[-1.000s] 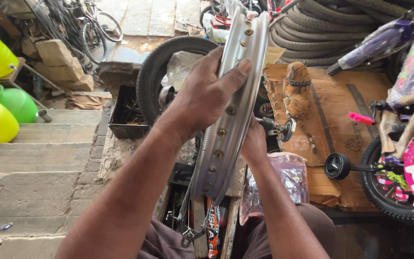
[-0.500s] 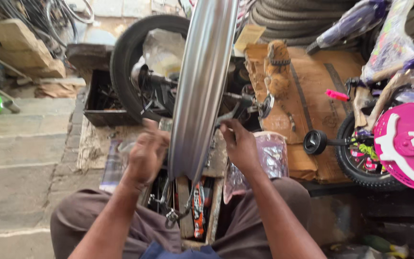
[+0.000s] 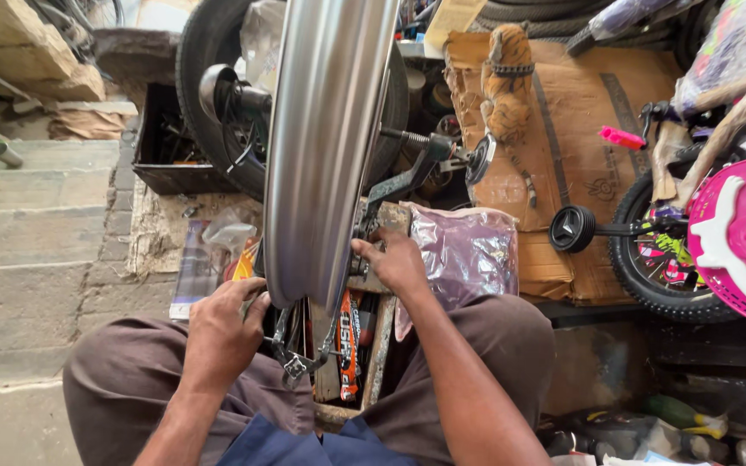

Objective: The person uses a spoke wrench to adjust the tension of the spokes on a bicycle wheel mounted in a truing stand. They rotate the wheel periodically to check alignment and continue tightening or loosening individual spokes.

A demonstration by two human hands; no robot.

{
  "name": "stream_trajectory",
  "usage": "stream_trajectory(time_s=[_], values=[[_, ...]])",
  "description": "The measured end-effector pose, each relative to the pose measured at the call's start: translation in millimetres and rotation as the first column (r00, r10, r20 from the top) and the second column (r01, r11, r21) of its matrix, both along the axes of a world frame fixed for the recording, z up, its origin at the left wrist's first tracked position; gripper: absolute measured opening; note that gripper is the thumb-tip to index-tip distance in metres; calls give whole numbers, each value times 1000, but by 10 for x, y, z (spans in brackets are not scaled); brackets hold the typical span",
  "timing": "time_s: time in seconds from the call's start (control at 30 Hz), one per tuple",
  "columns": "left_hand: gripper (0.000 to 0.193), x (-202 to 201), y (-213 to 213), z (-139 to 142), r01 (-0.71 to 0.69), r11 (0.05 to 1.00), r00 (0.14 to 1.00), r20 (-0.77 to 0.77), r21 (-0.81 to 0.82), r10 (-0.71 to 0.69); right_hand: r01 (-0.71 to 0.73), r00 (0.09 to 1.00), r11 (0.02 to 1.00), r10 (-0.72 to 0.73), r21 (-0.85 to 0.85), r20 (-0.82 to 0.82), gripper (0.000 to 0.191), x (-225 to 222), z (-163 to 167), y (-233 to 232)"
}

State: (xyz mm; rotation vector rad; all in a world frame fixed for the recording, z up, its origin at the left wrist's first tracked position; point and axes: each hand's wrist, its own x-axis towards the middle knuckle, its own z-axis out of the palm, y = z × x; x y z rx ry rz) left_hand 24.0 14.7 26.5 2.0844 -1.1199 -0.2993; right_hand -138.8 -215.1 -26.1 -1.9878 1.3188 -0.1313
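Left hand point(image 3: 218, 332) grips steel rim point(image 3: 325, 147) | right hand point(image 3: 397, 263) clasps stand | purple packet point(image 3: 468, 255) beside.

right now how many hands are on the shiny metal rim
2. The left hand grips the lower edge of the rim on its left side; the right hand holds its right side, near the stand.

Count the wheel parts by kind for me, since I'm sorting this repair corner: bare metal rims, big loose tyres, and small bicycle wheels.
Metal rim, steadied by the left hand and right hand: 1
Big tyre behind it: 1
Small bicycle wheel: 1
Training wheel: 1
Total: 4
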Motion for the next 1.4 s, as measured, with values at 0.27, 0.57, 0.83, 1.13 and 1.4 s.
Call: stream_trajectory(time_s=[0.27,0.57,0.83,1.13,1.4], values=[[19,-97,118,-5,8,1000,1000,-26,27,-7,-11,998,997,15,-83,59,79,18,-119,-1],[12,-182,67,107,44,999,998,-40,10,-44,-9,998,995,14,-98,53,72,17,-139,7],[21,-255,10,319,80,992,996,-28,-96,-83,-10,999,990,17,-140,49,69,4,-152,13],[20,-315,6,399,123,982,991,-31,-141,-129,16,999,997,-13,-73,36,75,14,-155,42],[17,-341,13,409,153,976,988,44,-158,-148,11,999,997,-8,-75,38,76,8,-208,29]])
